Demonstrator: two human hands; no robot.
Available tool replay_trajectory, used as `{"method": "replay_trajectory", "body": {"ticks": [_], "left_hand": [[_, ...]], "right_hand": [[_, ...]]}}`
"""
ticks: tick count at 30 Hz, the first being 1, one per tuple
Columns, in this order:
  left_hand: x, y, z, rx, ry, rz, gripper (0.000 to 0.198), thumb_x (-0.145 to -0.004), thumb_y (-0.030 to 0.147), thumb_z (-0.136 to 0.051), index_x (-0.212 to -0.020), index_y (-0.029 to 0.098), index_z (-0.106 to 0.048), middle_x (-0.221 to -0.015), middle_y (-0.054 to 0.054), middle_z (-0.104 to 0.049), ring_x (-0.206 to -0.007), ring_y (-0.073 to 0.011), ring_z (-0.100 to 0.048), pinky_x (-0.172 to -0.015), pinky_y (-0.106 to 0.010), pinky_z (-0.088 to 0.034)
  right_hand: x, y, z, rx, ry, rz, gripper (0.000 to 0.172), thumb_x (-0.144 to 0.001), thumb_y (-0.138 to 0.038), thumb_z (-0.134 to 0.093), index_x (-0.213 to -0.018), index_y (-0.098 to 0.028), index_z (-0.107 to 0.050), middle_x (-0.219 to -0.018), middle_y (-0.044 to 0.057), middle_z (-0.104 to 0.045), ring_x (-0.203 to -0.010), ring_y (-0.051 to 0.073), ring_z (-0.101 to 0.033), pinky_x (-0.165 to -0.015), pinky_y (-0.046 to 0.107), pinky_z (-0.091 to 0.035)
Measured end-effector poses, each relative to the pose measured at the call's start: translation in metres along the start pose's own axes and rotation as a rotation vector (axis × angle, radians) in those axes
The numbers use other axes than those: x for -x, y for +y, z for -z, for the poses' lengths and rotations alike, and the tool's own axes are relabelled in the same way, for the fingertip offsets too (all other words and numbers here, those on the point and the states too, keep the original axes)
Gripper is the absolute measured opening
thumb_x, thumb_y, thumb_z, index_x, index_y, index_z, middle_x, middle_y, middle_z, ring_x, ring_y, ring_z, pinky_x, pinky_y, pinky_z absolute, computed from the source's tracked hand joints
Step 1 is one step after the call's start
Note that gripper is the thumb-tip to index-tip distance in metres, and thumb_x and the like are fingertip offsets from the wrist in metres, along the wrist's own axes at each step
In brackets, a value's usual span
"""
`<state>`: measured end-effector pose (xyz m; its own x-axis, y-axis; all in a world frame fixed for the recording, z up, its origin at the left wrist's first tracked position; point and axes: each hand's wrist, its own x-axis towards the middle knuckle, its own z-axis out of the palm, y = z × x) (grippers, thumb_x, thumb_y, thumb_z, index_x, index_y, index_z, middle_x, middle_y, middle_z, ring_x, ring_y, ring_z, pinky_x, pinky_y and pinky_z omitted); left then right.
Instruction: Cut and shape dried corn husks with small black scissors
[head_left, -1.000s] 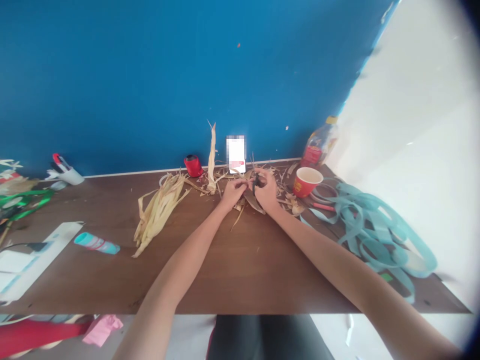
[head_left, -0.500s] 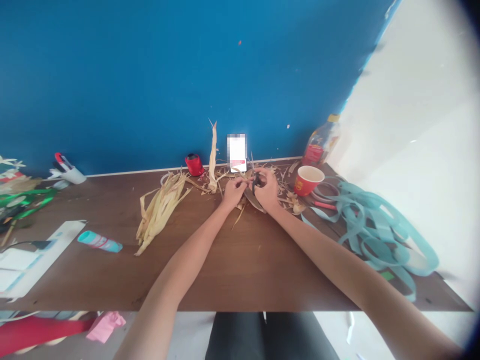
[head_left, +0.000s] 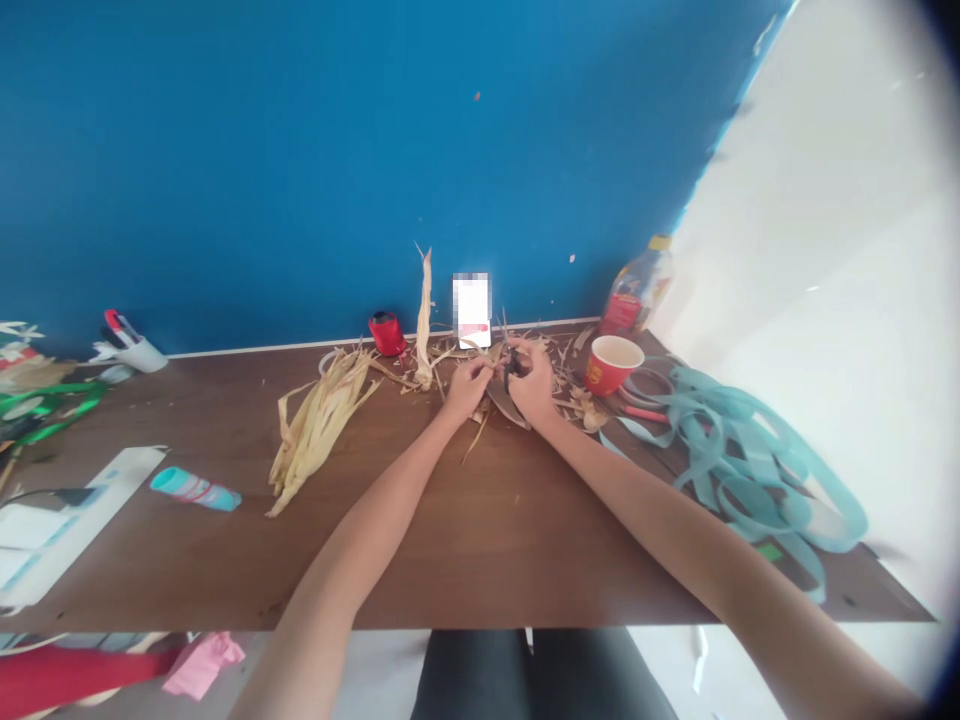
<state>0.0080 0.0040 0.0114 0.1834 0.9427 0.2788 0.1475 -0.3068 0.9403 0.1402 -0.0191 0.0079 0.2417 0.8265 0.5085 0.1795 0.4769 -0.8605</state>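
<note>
A brown wooden counter (head_left: 480, 550) runs along a blue wall (head_left: 300, 150) and meets a white wall (head_left: 847, 250) on the right. Near its back edge, the right hand's (head_left: 532, 380) fingers are curled around the dark handles of scissors (head_left: 512, 372), blades pointing toward the blue wall. The left hand (head_left: 466, 388) is just beside it, thumb and fingers pinching a thin piece of dry husk (head_left: 487, 354), though its exact shape is too small to tell. Dry scraps (head_left: 556, 372) lie around both hands. A lit phone (head_left: 472, 310) stands against the wall beyond them. To the left lie a husk bundle (head_left: 319, 430) and a blue tube (head_left: 196, 489); to the right, a red paper cup (head_left: 611, 366) stands before a bottle (head_left: 634, 292), near tangled pale-blue ribbon (head_left: 697, 418). Pale floor (head_left: 382, 665) shows below.
</note>
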Motion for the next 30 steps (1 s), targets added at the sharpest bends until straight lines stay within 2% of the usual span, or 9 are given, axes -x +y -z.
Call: {"method": "replay_trajectory", "body": {"ticks": [6,16,22,30], "left_hand": [[0.0018,0.0001,0.0014,0.015,-0.072,0.015,0.019,-0.079,0.023,-0.049,-0.062,0.017,-0.057,-0.051,0.004,-0.045,-0.046,-0.0083,-0.037,-0.048,-0.021,-0.028],[0.0013,-0.0021,0.0042,0.031,-0.002,-0.061,0.034,-0.082,0.03,-0.049,-0.053,0.017,-0.039,-0.052,0.004,-0.039,-0.052,-0.0079,-0.037,-0.052,-0.021,-0.028],[0.0022,-0.002,0.0011,0.123,-0.015,0.035,0.036,-0.083,0.037,-0.054,-0.055,0.018,-0.043,-0.045,0.005,-0.037,-0.042,-0.0064,-0.032,-0.044,-0.021,-0.023],[0.0034,-0.0012,0.0024,0.118,0.018,0.002,0.033,-0.082,0.029,-0.054,-0.053,0.018,-0.041,-0.048,0.005,-0.037,-0.043,-0.0066,-0.033,-0.044,-0.022,-0.023]], "right_hand": [[0.0019,-0.0019,-0.0005,0.033,-0.029,0.014,0.045,-0.07,-0.023,-0.062,-0.115,-0.021,-0.06,-0.085,0.004,-0.07,-0.079,0.02,-0.067,-0.077,0.036,-0.054],[0.0038,-0.0069,-0.0016,0.019,-0.082,0.031,0.046,-0.069,-0.02,-0.063,-0.115,-0.021,-0.061,-0.091,0.004,-0.07,-0.083,0.021,-0.067,-0.078,0.034,-0.054],[0.0029,-0.0054,-0.0025,-0.022,-0.059,0.033,0.046,-0.068,-0.02,-0.062,-0.114,-0.021,-0.06,-0.094,0.005,-0.071,-0.088,0.021,-0.068,-0.083,0.037,-0.054],[0.0028,-0.0004,-0.0045,-0.109,-0.109,0.009,0.049,-0.067,-0.019,-0.064,-0.116,-0.021,-0.059,-0.091,0.005,-0.072,-0.083,0.021,-0.069,-0.078,0.036,-0.056]]}}
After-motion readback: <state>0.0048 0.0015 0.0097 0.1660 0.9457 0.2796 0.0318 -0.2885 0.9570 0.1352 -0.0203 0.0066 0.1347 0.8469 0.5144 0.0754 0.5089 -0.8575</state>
